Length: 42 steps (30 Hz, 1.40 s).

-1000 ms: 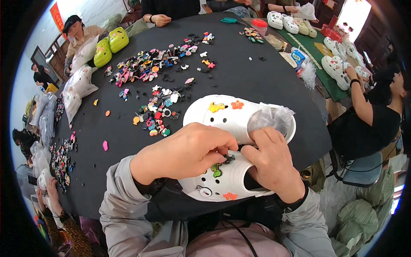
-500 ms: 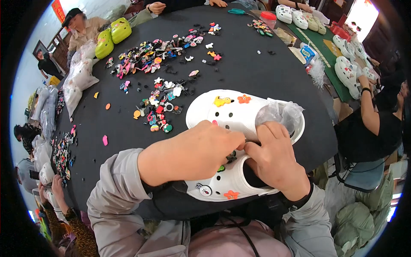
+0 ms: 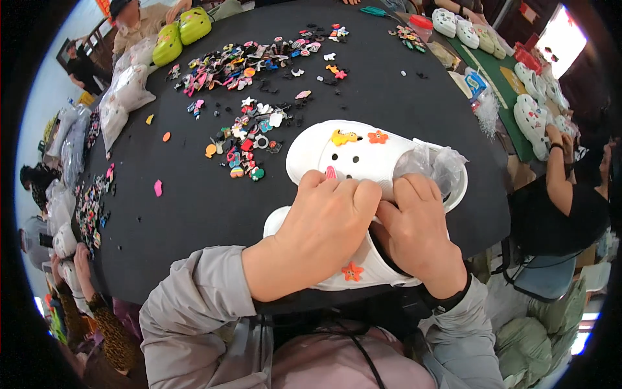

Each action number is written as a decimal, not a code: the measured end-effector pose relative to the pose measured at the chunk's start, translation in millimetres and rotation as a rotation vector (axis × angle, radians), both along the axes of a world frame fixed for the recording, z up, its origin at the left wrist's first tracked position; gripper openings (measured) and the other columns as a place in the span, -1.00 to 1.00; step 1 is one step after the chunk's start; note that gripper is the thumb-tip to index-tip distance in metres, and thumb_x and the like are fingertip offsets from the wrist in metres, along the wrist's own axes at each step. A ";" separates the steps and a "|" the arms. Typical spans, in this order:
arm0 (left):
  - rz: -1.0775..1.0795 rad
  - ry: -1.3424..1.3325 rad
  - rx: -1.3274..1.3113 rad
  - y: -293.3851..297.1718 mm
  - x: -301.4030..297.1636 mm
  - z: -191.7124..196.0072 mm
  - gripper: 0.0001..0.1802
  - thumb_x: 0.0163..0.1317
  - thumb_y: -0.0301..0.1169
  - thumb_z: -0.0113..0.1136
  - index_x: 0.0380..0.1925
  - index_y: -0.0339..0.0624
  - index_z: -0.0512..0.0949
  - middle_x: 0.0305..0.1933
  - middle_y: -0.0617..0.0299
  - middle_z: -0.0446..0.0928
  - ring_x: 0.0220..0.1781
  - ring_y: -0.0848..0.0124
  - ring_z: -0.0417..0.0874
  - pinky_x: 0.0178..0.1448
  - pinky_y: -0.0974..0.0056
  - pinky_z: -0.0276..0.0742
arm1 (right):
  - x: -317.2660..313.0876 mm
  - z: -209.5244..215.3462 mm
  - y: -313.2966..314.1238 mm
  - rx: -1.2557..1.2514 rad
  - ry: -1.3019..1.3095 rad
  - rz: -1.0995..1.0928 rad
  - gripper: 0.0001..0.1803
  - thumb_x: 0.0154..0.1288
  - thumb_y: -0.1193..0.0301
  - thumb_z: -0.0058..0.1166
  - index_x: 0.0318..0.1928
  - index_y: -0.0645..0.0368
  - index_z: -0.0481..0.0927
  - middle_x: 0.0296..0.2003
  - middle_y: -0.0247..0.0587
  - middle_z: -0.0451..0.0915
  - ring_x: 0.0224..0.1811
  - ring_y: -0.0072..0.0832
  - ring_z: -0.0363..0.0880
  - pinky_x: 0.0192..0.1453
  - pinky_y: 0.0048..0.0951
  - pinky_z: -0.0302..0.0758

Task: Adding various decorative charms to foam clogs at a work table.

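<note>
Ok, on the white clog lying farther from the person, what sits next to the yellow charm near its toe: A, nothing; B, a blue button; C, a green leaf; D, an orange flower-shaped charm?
D: on the farther white clog, an orange flower-shaped charm sits just right of the yellow charm.

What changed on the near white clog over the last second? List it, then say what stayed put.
The left hand slid right and now covers the green charm it showed a second ago; its fingers meet the right hand over the near white clog. Nothing was picked up or let go. Unchanged: the far white clog with its yellow and orange charms, the plastic wrap, and the loose charms on the black table.
</note>
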<state>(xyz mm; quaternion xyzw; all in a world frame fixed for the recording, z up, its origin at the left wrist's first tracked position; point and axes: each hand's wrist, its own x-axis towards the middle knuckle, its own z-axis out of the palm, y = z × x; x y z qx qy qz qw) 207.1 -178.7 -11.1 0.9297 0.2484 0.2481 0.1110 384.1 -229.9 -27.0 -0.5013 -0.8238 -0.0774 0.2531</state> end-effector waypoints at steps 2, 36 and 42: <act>0.081 -0.005 0.082 -3.7 2.5 -1.8 -0.66 -0.02 -0.59 0.21 -0.18 -0.19 0.44 -0.44 0.18 0.53 -0.39 0.19 0.60 -0.14 0.10 0.33 | -0.6 -3.3 1.3 0.037 0.029 -0.016 -0.85 -0.10 0.43 0.27 -0.43 0.14 0.63 -0.37 -0.24 0.42 -0.21 -0.25 0.41 -0.15 -0.22 0.34; -0.286 -0.113 -0.454 26.3 -53.7 15.6 -0.80 0.09 -0.42 0.35 -0.29 -0.25 0.62 -0.32 0.09 0.60 -0.26 0.15 0.64 -0.17 0.18 0.52 | -0.1 2.5 -20.7 0.134 0.002 -0.025 -0.64 -0.35 0.53 0.31 -0.37 0.12 0.58 -0.32 -0.18 0.45 -0.18 -0.15 0.46 -0.10 -0.15 0.35; -0.265 -0.084 -0.430 25.1 -54.5 15.4 -0.85 0.05 -0.45 0.35 -0.37 -0.25 0.65 -0.29 0.09 0.60 -0.20 0.12 0.63 -0.11 0.14 0.52 | 0.5 1.9 -18.0 0.142 0.000 -0.049 -0.65 -0.34 0.53 0.31 -0.37 0.13 0.59 -0.33 -0.18 0.46 -0.19 -0.16 0.47 -0.10 -0.16 0.35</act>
